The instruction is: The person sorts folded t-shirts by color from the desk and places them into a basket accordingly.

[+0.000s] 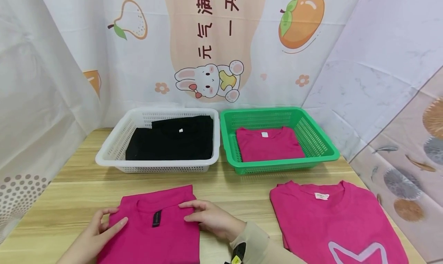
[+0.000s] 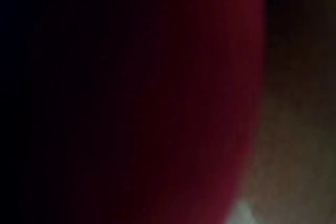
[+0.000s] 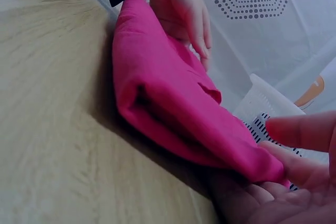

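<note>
A folded pink T-shirt (image 1: 169,243) with a black neck label (image 1: 157,218) lies at the front of the table, left of the middle. At its left edge my left hand (image 1: 98,233) holds the cloth, thumb on top. My right hand (image 1: 212,219) grips the opposite edge near the shoulder; in the right wrist view, some fingers lie under the folded layers and others above. That view shows the T-shirt (image 3: 163,87) side-on, its edge folded over. Dark, blurred pink cloth (image 2: 210,87) fills much of the left wrist view.
Behind stand a white basket (image 1: 159,164) with folded black clothes (image 1: 173,142) and a green basket (image 1: 277,165) holding a folded pink garment (image 1: 268,146). Another pink T-shirt (image 1: 318,221) with a pale outline print lies at the right. A patterned curtain (image 1: 138,71) hangs behind the table (image 1: 76,191).
</note>
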Action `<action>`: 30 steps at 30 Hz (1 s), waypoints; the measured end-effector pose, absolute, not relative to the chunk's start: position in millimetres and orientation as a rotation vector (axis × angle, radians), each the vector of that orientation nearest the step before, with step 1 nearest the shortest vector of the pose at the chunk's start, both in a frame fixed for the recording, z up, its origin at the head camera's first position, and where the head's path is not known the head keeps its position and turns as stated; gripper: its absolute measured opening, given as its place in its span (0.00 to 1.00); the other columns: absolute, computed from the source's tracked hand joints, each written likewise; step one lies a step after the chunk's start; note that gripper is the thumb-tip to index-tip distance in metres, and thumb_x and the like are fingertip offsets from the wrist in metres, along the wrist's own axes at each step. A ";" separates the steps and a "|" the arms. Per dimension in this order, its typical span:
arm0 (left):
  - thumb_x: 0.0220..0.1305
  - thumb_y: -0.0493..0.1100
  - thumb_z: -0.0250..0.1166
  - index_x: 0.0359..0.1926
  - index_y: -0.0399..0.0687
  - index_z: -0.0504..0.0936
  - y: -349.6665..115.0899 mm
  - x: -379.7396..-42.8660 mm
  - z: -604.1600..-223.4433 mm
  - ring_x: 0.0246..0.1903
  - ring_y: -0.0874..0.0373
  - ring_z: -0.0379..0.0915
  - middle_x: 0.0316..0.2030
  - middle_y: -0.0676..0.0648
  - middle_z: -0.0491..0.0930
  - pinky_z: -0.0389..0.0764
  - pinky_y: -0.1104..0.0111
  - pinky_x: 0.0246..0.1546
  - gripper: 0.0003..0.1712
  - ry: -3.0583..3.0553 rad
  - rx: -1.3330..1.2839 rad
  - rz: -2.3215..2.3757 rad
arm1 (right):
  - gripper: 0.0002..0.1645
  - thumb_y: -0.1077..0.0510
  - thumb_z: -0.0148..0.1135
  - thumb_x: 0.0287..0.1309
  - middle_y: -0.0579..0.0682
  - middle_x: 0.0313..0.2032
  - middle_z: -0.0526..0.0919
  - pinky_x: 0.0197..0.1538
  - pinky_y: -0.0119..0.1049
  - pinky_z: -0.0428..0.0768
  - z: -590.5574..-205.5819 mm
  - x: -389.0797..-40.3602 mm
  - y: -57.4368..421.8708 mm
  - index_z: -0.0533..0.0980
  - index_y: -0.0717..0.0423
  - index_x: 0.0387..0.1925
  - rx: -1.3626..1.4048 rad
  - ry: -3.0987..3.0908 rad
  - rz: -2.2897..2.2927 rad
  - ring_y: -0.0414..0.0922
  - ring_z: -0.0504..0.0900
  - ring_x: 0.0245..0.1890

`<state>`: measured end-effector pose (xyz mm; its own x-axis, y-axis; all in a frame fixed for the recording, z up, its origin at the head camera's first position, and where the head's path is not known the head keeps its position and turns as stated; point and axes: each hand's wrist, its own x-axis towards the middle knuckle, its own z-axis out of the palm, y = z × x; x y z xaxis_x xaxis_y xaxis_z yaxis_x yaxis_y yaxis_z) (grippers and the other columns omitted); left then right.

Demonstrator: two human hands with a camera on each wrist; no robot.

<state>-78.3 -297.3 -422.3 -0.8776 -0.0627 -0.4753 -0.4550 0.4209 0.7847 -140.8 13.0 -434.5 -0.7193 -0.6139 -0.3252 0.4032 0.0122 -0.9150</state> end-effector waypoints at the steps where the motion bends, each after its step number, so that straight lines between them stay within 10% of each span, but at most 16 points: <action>1: 0.74 0.52 0.55 0.72 0.41 0.42 -295.8 -77.9 -422.7 0.39 0.54 0.79 0.46 0.40 0.79 0.86 0.58 0.39 0.40 2.283 -0.437 1.481 | 0.23 0.66 0.60 0.62 0.50 0.54 0.80 0.50 0.35 0.81 -434.4 -140.5 13.0 0.77 0.56 0.60 -0.217 1.572 -1.796 0.41 0.82 0.46; 12: 0.71 0.48 0.60 0.53 0.44 0.76 -291.9 -74.6 -426.8 0.42 0.73 0.65 0.48 0.51 0.74 0.73 0.75 0.39 0.16 2.592 -0.161 1.264 | 0.24 0.68 0.54 0.65 0.52 0.51 0.82 0.46 0.41 0.86 -431.9 -140.1 13.3 0.76 0.57 0.61 -0.223 1.561 -1.786 0.44 0.85 0.44; 30: 0.69 0.55 0.63 0.63 0.50 0.78 -276.5 -73.0 -404.0 0.42 0.77 0.66 0.63 0.38 0.72 0.76 0.74 0.37 0.26 2.617 -0.323 1.277 | 0.21 0.70 0.59 0.62 0.62 0.46 0.87 0.38 0.40 0.87 -399.4 -138.4 27.3 0.80 0.62 0.56 -0.287 1.552 -1.768 0.40 0.86 0.33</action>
